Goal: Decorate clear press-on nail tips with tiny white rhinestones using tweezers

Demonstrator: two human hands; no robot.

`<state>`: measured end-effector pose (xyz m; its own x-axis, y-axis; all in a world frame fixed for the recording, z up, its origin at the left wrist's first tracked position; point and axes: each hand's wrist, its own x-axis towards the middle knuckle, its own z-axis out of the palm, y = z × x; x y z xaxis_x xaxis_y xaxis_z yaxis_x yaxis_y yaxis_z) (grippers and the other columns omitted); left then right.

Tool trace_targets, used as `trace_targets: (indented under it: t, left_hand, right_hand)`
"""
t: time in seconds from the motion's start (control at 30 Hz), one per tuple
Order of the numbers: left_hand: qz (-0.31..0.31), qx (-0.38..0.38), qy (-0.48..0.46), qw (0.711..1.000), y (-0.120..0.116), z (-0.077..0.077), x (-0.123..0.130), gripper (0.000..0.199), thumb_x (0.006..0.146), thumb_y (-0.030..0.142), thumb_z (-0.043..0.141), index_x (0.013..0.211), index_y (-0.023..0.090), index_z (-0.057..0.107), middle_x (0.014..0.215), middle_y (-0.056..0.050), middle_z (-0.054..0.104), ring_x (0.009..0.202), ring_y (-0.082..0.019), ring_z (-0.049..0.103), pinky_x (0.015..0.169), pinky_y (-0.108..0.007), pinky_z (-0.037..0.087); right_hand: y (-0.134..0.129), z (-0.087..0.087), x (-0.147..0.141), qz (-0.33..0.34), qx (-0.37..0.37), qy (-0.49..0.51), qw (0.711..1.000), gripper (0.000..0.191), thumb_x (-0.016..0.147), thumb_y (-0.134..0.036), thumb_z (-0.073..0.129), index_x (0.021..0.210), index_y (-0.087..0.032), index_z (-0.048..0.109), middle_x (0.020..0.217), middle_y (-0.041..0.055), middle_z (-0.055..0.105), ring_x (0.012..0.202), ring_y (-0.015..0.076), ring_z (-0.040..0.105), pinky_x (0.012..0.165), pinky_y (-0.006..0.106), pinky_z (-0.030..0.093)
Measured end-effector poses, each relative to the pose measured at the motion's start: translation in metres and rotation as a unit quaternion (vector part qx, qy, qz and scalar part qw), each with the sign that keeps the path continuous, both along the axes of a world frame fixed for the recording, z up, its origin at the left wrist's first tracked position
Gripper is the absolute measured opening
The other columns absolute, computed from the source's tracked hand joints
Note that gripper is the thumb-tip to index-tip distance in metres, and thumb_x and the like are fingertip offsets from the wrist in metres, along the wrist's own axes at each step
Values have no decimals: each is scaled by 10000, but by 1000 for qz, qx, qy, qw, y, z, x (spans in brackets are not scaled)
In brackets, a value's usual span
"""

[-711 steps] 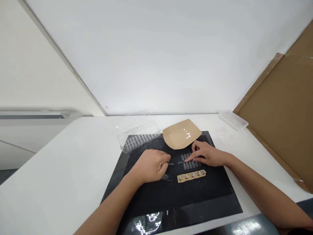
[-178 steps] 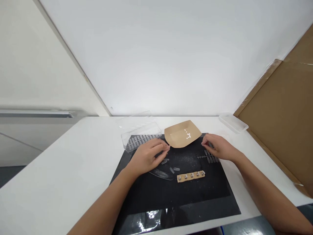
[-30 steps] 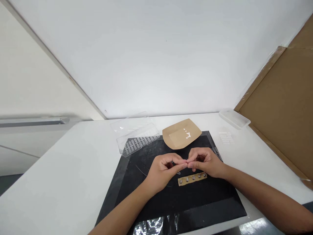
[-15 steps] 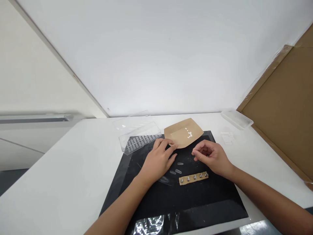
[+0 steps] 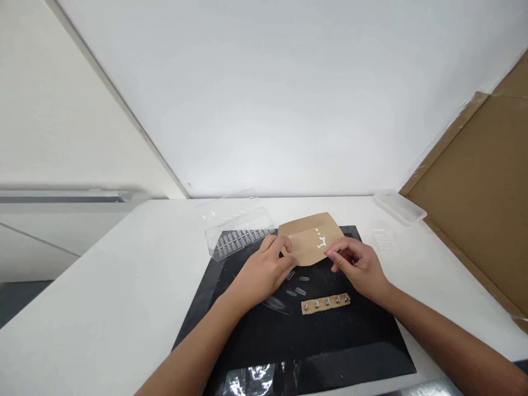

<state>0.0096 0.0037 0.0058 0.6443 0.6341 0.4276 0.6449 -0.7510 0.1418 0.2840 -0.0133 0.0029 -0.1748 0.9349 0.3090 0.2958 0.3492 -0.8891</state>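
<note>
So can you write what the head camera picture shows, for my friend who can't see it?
A person's left hand and right hand touch the edges of a brown paper tray on a black mat. Clear nail tips and a strip of tan card with metal studs lie below it, beside a clear plastic box.

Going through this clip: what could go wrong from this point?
The left hand and right hand are both at the kraft paper tray, which holds small white pieces; if it tips, they could spill. The loose clear nail tips lie on the black mat just below the hands, so a finger or wrist could brush them out of place.
</note>
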Motion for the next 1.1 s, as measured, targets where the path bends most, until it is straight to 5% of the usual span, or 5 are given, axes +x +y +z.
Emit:
trace_targets:
  t: [0.2, 0.43, 0.57, 0.83, 1.1]
  left_hand:
    - [-50, -24, -46, 997, -12, 11, 5, 478, 878, 193, 667, 1356, 196, 652, 1182, -129, 573, 1049, -293, 539, 947, -486, 524]
    - [-111, 50, -104, 987, -22, 3, 29, 453, 995, 90, 580, 1437, 188, 591, 1113, -110, 663, 1039, -228, 595, 933, -377, 546]
    - [-140, 94, -108, 980, -22, 6, 32, 432, 991, 61, 565, 1366, 256, 655, 1155, -88, 708, 1034, -210, 627, 881, -341, 578]
    - [-154, 143, -107, 972, -21, 5, 25, 287, 1013, 128, 607, 1286, 173, 685, 1160, -102, 763, 1097, -244, 643, 911, -371, 611]
    - [-114, 179, -142, 967, -21, 5, 24, 261, 948, 94, 708, 1201, 160, 708, 1010, -76, 765, 957, -223, 605, 837, -348, 585]
  right_hand:
    - [-5, 6, 1, -5, 111, -136, 984, 226, 1070, -391, 574, 914, -239, 635, 766, -7, 653, 633, 138, 621, 667, 283, 482]
    - [-8, 16, 1, 118, 117, -227, 960, 197, 1083, -319, 542, 924, -232, 620, 880, -1, 706, 724, 132, 636, 680, 251, 450]
    - [-9, 19, 2, 160, 113, -250, 948, 178, 1074, -289, 549, 934, -231, 643, 901, -10, 734, 784, 137, 671, 704, 246, 450]
    - [-8, 19, 3, 207, 90, -242, 944, 193, 1055, -383, 626, 953, -229, 679, 927, -9, 748, 843, 139, 697, 752, 246, 478]
    - [-6, 12, 2, 175, 180, -231, 940, 221, 1036, -443, 658, 1056, -223, 667, 885, -14, 709, 731, 111, 640, 683, 233, 464]
